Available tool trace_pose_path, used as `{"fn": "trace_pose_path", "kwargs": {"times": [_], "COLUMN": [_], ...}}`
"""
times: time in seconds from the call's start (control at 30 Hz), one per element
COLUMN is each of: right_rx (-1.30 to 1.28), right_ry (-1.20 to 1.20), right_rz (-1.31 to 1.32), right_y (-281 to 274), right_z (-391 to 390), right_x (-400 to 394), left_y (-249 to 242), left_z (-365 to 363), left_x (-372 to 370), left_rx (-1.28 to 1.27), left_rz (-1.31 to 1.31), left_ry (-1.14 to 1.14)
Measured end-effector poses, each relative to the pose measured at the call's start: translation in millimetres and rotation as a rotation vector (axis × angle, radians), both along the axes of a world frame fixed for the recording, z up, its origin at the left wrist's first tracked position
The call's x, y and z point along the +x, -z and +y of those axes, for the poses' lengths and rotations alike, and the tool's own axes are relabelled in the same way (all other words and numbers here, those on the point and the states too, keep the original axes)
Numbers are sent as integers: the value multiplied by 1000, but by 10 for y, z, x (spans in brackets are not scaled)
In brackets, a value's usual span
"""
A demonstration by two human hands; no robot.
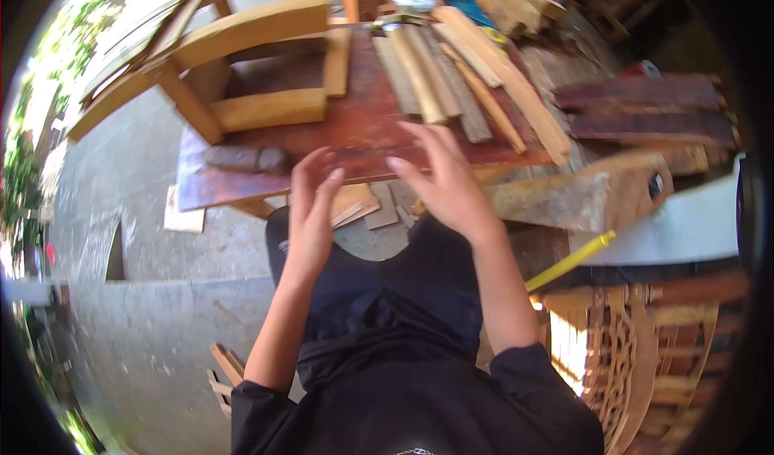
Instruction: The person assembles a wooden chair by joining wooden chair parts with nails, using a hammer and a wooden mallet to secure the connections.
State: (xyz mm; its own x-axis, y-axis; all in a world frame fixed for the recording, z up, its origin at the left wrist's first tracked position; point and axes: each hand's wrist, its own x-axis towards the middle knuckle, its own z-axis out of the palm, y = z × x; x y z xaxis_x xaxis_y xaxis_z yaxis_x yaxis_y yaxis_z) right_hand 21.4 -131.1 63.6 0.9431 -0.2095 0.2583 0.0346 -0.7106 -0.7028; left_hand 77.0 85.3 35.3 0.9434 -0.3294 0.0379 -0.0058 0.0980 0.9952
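Both of my hands hover over the near edge of a reddish-brown workbench [355, 132], holding nothing. My left hand [313, 201] has its fingers loosely curled, a little in front of the bench edge. My right hand [447, 181] is spread, palm down, fingers reaching over the bench top just short of a row of wooden sticks [451, 76]. A dark block [246, 159] lies on the bench to the left of my left hand.
A pale wooden frame [242, 60] stands on the bench's left half. Dark planks [645, 108] and a heavy timber block [580, 197] sit to the right. A yellow rod [568, 261] and a carved chair [637, 350] are at lower right. Wood offcuts [367, 205] lie on the concrete floor.
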Motion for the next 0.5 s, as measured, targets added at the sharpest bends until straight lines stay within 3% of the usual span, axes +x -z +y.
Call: {"fn": "trace_pose_path", "kwargs": {"times": [0.13,0.23,0.37,0.4,0.47,0.5], "right_rx": [107,165,195,192,-9,-111], "right_ry": [-104,-110,-101,-108,-129,-137], "right_rz": [74,114,107,106,-105,-212], "right_y": [12,0,-161,-266,-428,-507], "right_z": [8,62,169,224,365,446], "right_x": [-243,-323,-235,-187,-27,72], "left_y": [-13,-37,-292,-301,-168,-125], "left_z": [286,524,931,1024,1143,1157], "left_x": [-29,190,821,1060,1495,1565], "left_rx": [46,117,247,388,665,639], "left_rz": [-32,-358,-503,-520,-541,-506], "left_ry": [21,-276,-636,-672,-739,-712]}}
